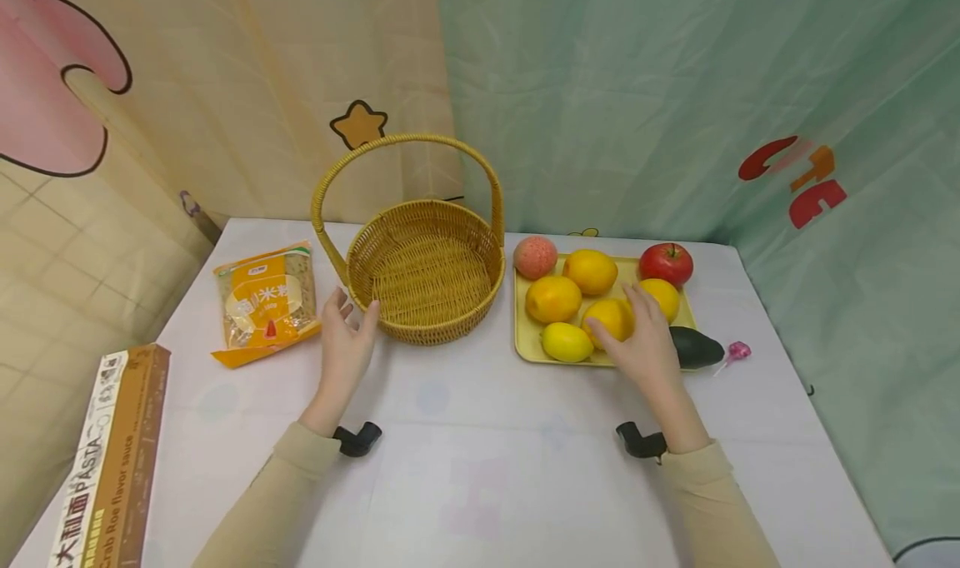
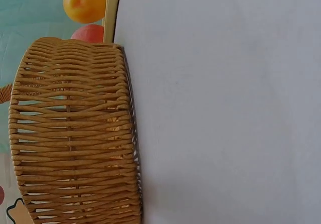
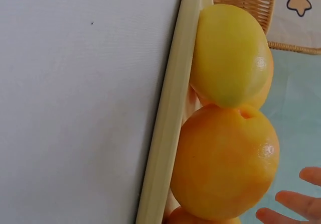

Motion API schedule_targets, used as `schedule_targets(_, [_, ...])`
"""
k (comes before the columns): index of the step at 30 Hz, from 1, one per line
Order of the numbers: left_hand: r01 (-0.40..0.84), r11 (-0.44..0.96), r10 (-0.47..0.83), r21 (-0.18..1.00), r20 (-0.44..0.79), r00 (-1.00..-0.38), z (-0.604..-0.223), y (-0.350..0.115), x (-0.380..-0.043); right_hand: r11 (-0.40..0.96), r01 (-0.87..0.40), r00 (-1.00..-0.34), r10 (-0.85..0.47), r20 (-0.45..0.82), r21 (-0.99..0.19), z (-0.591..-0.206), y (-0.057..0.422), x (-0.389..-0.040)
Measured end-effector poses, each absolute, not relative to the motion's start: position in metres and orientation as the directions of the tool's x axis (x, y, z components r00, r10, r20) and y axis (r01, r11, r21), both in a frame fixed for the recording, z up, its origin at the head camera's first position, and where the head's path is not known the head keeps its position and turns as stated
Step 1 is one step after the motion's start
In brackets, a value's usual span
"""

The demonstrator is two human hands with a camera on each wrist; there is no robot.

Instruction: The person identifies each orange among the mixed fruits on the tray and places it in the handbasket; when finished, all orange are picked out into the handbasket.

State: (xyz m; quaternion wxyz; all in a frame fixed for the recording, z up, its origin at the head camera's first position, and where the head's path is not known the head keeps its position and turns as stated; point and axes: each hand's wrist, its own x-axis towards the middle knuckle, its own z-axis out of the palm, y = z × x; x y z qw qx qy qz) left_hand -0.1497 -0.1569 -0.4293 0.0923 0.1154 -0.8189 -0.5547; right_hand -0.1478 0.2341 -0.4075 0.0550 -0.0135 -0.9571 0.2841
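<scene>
My left hand (image 1: pixel 347 351) is at the front left of a wicker basket (image 1: pixel 431 331), its fingers loosely bent near the rim; whether they touch it I cannot tell. The basket's woven side (image 2: pixel 75 133) fills much of the left wrist view, and no fruit shows inside it from the head. Over a yellow tray (image 1: pixel 536 357), my right hand (image 1: pixel 647 343) spreads thumb and fingers about a round orange-yellow fruit (image 1: pixel 609 316). In the right wrist view, the fingertips (image 3: pixel 296 201) stand apart from that fruit (image 3: pixel 225 158). A lemon (image 1: pixel 566 342) lies beside it.
More yellow fruits (image 1: pixel 591 271), a peach (image 1: pixel 536 257), a red apple (image 1: pixel 666 265) and a dark green avocado-like fruit (image 1: pixel 696 348) lie on or against the tray. A pink lollipop (image 1: pixel 738 351) is farther right. Leftward are a food bag (image 1: pixel 267 299) and a pasta box (image 1: pixel 120 460).
</scene>
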Motion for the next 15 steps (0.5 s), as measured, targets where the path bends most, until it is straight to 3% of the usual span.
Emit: schedule_targets(15, [-0.218, 0.153, -0.291, 0.964, -0.167, -0.942, -0.437, -0.149, -0.159, 0.776, 0.127, -0.984, 0.175, 0.017, -0.618, -0.419, 0.231, -0.151])
